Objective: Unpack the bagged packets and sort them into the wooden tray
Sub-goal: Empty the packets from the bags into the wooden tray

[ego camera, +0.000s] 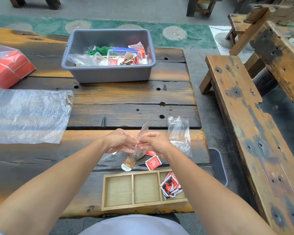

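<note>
My left hand (120,140) and my right hand (154,143) both pinch the mouth of a small clear zip bag (140,150), held above the table. Below it lie a brown packet (128,164) and red packets (152,162) on the wood. The wooden tray (119,207) sits at the table's near edge with three compartments. Its right compartment holds a pile of red, black and white packets (171,186); the left and middle ones hold nothing.
An empty clear bag (179,133) lies right of my hands. A grey tub (109,72) of bags and packets stands at the back. Large clear plastic (27,114) and a bagged red box (8,68) lie left. A wooden bench (236,106) runs along the right.
</note>
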Demonstrator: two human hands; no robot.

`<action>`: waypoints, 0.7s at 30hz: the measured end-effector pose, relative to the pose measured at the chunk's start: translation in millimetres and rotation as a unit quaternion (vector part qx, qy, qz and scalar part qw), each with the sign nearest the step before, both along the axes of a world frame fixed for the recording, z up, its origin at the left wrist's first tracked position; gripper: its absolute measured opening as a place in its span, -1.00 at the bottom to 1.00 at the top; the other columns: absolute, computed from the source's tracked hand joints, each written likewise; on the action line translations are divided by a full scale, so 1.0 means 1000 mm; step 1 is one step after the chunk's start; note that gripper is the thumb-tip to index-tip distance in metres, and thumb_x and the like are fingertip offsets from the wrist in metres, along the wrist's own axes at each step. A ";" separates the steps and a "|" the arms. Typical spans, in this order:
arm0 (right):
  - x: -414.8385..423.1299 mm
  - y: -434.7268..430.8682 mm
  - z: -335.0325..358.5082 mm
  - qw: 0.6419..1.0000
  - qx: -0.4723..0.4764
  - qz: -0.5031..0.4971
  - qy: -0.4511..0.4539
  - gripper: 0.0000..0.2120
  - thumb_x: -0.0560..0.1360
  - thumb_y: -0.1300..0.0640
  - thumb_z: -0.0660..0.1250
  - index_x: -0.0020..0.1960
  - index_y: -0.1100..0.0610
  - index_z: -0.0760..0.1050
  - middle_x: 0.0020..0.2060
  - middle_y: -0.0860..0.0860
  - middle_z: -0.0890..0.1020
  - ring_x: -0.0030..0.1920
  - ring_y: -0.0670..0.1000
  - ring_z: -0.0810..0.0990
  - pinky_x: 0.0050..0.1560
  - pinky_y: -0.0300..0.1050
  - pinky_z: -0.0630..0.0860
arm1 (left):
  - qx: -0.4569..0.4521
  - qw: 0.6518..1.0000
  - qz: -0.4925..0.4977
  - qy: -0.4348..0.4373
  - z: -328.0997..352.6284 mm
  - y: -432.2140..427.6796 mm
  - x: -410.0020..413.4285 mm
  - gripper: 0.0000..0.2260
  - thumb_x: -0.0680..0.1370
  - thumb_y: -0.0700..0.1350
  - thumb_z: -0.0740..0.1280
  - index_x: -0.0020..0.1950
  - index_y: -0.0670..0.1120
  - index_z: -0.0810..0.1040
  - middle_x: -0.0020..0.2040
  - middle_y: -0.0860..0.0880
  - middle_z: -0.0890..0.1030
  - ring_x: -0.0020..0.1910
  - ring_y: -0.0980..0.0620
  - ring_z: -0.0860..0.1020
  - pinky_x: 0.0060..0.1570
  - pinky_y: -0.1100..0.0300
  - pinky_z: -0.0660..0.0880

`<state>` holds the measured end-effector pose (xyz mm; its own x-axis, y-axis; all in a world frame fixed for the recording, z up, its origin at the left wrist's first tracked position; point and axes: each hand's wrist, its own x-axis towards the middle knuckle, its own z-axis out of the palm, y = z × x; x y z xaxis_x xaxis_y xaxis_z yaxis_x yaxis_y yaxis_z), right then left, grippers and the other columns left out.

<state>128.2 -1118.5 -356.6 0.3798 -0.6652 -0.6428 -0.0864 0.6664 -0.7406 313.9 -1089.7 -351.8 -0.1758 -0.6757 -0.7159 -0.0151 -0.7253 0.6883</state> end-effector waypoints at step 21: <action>0.019 0.003 -0.002 0.957 -0.169 0.130 0.195 -0.71 0.64 0.15 0.09 -0.25 0.10 0.37 -0.42 0.05 0.51 -0.43 0.02 0.49 -0.32 -0.02 0.47 | -0.130 0.979 -0.070 -0.144 0.007 0.002 -0.032 -0.72 0.64 -0.19 0.16 -0.19 -0.20 0.56 -0.26 -0.19 0.58 -0.38 -0.02 0.57 -0.37 0.10 0.62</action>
<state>147.2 -1115.8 -358.4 0.3355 -0.7765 -0.5334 -0.5299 0.3126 -0.7883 281.5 -1088.0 -345.3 -0.0960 -0.8249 -0.5571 -0.3221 -0.5039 0.8015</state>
